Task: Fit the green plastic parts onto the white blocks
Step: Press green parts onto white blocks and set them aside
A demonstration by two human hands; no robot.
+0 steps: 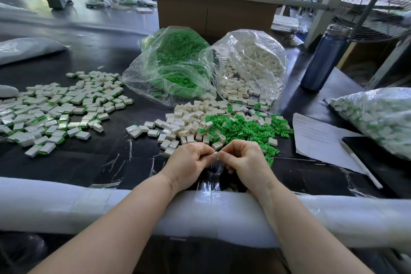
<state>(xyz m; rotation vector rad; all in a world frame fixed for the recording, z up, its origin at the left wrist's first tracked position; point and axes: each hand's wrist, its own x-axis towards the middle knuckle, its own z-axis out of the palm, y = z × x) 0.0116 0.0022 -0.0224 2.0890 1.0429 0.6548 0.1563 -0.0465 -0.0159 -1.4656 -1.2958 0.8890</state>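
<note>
Both hands, left hand [189, 159] and right hand [243, 158], are pinching one white block [215, 153] between curled fingertips. Loose green parts [246, 128] are lying just behind.

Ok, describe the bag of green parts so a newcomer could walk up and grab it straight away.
Start at the cardboard box standing at the back of the black table. Two clear plastic bags lean in front of it, side by side. The bag of green parts is the left one, packed with bright green pieces, while its neighbour, the bag of white blocks, holds only pale ones.
</note>
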